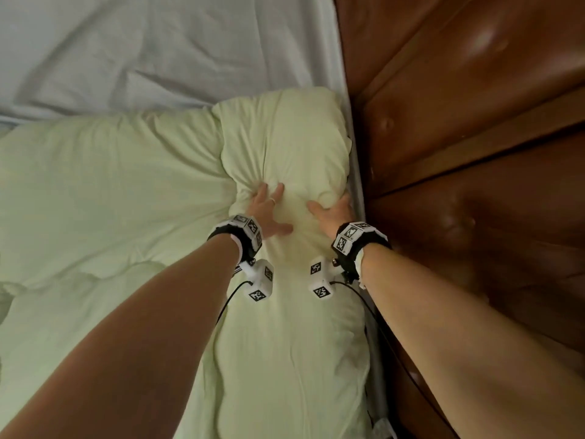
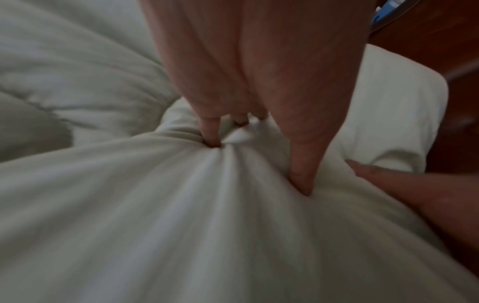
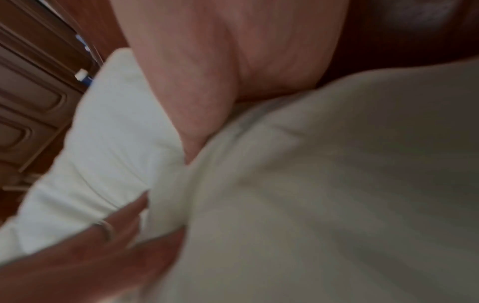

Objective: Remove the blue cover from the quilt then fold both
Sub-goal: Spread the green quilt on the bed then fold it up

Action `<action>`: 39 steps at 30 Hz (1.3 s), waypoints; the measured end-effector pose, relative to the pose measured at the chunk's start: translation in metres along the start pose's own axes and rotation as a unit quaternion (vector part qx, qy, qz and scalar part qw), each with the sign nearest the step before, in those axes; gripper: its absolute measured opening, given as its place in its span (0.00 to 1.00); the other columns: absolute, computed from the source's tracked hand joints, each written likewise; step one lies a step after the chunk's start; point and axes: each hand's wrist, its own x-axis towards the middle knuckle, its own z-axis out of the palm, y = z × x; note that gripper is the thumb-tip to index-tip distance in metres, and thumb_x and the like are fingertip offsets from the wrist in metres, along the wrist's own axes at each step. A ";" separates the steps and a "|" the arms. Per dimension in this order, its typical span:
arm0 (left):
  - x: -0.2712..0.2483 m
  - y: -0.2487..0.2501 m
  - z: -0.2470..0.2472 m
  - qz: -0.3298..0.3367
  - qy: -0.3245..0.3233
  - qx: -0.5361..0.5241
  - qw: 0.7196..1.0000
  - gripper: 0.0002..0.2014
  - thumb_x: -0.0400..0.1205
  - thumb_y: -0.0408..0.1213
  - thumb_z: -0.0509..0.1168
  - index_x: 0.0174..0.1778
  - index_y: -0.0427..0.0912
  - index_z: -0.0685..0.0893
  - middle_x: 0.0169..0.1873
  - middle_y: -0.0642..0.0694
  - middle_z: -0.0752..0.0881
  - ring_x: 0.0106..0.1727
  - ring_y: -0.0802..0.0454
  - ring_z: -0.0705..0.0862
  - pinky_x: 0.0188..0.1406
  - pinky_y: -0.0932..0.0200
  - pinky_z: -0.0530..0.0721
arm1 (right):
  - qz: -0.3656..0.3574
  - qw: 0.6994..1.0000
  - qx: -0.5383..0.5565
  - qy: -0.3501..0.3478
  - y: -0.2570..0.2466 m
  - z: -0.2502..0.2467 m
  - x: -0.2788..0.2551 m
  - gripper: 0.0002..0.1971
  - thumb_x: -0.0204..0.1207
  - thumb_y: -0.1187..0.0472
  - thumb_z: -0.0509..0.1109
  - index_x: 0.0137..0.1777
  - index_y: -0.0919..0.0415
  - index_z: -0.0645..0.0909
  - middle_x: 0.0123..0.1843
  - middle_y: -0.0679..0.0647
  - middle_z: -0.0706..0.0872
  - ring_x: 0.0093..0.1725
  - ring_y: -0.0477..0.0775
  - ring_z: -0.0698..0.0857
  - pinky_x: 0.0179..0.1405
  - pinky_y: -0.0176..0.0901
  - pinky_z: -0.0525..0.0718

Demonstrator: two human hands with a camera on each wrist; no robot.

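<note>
Both forearms are being extended; the left hand (image 1: 268, 208) and right hand (image 1: 333, 210), fingers (image 2: 211, 131) digging into bunched quilt (image 1: 285, 147), are gripping it beside the headboard (image 1: 474, 153); folding is judged underway, a lift-over being needed next.

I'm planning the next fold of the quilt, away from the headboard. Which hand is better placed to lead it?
Probably the left hand: its fingers already dig into the quilt on the open side, while the right hand sits against the brown headboard.

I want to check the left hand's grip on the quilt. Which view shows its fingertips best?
The left wrist view: the left hand's fingertips dig into the bunched quilt. The head view shows them only small, from above. The right wrist view shows blurred ringed fingers.
</note>
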 end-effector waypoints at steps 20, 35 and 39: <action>-0.210 -0.005 0.077 0.021 -0.017 0.083 0.996 0.45 0.76 0.52 0.73 0.85 0.54 0.55 0.85 0.46 0.53 0.83 0.40 0.58 0.79 0.38 0.64 | 0.095 0.993 0.047 -0.049 0.162 -0.018 -0.213 0.55 0.61 0.37 0.82 0.82 0.58 0.59 0.76 0.55 0.76 0.73 0.60 0.78 0.72 0.52 0.76; -0.336 -0.052 0.290 0.092 -0.026 0.111 0.989 0.57 0.73 0.51 0.76 0.86 0.43 0.41 0.84 0.43 0.43 0.84 0.39 0.49 0.82 0.43 0.59 | 0.170 0.985 -0.029 0.003 0.412 0.021 -0.371 0.36 0.71 0.36 0.74 0.72 0.58 0.72 0.70 0.58 0.82 0.67 0.64 0.82 0.68 0.58 0.79; -0.358 -0.040 0.309 0.087 -0.032 0.114 0.989 0.56 0.73 0.50 0.77 0.86 0.49 0.42 0.84 0.45 0.41 0.84 0.39 0.49 0.81 0.40 0.62 | 0.096 0.988 -0.060 0.101 0.419 -0.021 -0.370 0.32 0.72 0.35 0.72 0.69 0.53 0.72 0.63 0.56 0.85 0.63 0.65 0.84 0.61 0.59 0.82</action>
